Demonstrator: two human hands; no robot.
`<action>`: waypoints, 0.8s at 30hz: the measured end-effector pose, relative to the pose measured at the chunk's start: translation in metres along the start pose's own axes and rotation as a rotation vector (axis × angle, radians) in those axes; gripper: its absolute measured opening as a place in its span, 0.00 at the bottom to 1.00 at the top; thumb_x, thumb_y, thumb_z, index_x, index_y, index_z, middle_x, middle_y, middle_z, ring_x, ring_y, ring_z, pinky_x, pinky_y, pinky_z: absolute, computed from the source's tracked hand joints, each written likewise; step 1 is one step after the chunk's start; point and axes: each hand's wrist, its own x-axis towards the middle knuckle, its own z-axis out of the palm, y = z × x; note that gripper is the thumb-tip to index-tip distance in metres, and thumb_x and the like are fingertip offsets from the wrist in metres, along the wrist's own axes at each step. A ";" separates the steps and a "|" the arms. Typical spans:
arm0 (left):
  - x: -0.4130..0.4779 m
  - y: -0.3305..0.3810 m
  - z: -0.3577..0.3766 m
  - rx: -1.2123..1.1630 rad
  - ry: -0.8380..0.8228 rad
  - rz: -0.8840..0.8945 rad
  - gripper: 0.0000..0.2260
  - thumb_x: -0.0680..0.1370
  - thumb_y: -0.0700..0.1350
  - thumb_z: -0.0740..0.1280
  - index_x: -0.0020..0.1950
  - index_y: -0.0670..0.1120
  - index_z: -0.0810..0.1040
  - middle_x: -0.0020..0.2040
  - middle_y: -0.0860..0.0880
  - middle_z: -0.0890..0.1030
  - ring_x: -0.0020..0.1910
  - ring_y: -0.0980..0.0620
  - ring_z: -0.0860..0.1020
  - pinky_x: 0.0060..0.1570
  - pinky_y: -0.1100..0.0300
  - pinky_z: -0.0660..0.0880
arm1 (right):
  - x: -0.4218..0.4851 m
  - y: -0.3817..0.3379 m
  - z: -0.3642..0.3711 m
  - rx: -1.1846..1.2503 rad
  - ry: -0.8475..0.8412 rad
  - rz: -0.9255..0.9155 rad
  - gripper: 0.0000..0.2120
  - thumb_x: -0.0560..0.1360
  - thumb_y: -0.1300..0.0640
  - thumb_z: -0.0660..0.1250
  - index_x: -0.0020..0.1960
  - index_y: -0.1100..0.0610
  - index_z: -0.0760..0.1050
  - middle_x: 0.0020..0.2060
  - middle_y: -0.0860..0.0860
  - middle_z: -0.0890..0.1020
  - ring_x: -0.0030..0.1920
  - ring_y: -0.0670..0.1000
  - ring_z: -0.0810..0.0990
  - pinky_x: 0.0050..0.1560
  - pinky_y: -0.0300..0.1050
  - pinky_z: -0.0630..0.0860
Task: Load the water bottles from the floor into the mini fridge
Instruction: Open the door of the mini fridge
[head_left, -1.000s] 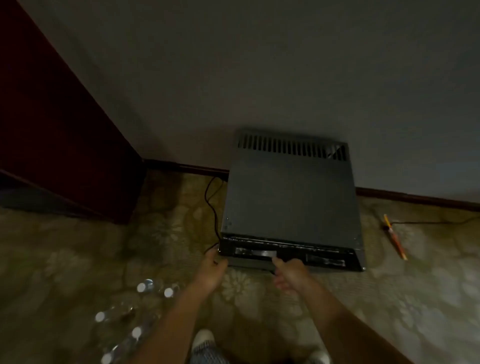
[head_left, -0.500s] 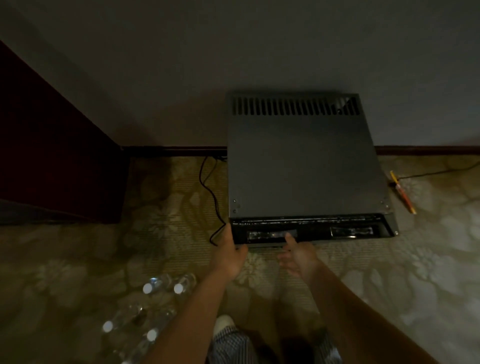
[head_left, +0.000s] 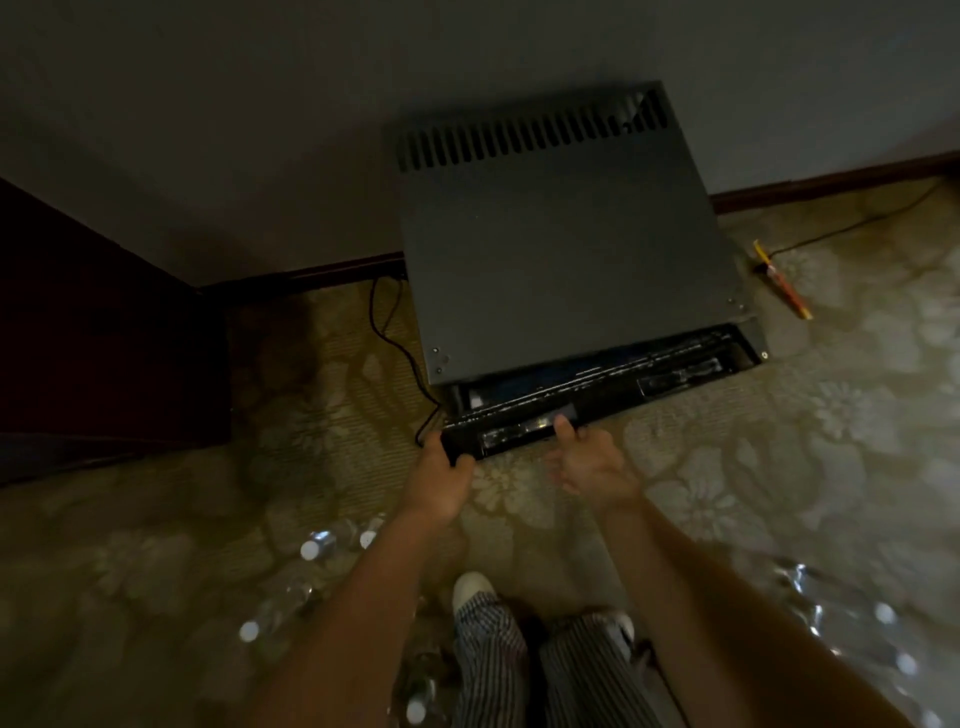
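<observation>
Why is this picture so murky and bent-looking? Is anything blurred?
Head view: the room is dim, so the mini fridge reads as a flat grey slab; the wide lens bows the baseboard; the water bottles show mostly as pale caps, and the lower right corner smears.

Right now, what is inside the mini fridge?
The door is only cracked open, with the left hand gripping its corner. The gap shows a dark strip with a bluish patch, nothing identifiable. The top of the mini fridge hides the rest.
</observation>
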 end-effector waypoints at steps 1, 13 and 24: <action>-0.007 -0.006 0.004 0.017 -0.013 -0.035 0.20 0.80 0.43 0.56 0.72 0.45 0.62 0.61 0.41 0.76 0.56 0.44 0.75 0.57 0.56 0.70 | -0.003 0.009 -0.005 0.003 -0.011 0.007 0.14 0.79 0.48 0.60 0.40 0.56 0.73 0.37 0.53 0.81 0.34 0.51 0.81 0.42 0.48 0.81; -0.055 -0.059 0.099 0.176 -0.485 -0.408 0.15 0.81 0.49 0.55 0.44 0.41 0.74 0.38 0.45 0.76 0.37 0.49 0.77 0.40 0.55 0.77 | -0.039 0.124 -0.076 -0.196 0.152 0.032 0.18 0.78 0.42 0.56 0.55 0.52 0.77 0.41 0.54 0.81 0.44 0.56 0.80 0.47 0.49 0.76; -0.076 0.028 0.227 0.267 -0.663 -0.005 0.23 0.81 0.46 0.56 0.76 0.52 0.56 0.75 0.47 0.62 0.73 0.47 0.64 0.69 0.53 0.65 | -0.041 0.183 -0.182 -0.119 0.407 0.019 0.15 0.77 0.47 0.63 0.54 0.55 0.81 0.40 0.55 0.83 0.43 0.56 0.81 0.43 0.46 0.75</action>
